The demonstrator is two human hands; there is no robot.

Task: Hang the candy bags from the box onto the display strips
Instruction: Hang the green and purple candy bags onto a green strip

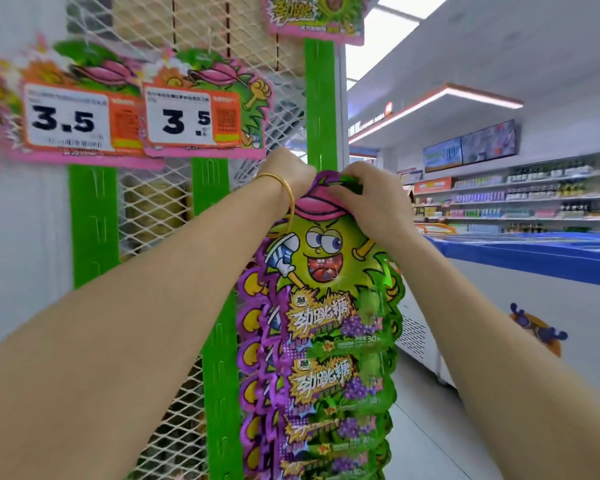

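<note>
Closest to me, both forearms reach up and forward from the bottom corners. My left hand (286, 171), with a gold bangle (284, 188) on its wrist, is at the top left edge of the candy bag (326, 268); its fingers are hidden behind the bag and wrist, so I cannot tell how they lie. My right hand (371, 195) has its fingers curled over the pink cap at the bag's top, pinching it. The bag, green with a cartoon face, is held against the right display strip (320, 105), and its top sits just below the bare upper part of that strip. Under it a column of hung bags (329, 403) overlaps downward on the same strip. To the left stand the middle strip (210, 188) and the left strip (93, 220), both bare, each topped by a price card reading 3.5 (191, 123). Behind them is white wire mesh (153, 216). Farther right I see a blue-rimmed chest freezer (541, 268), then stocked shelves (527, 199) and wall screens (470, 145)
</note>
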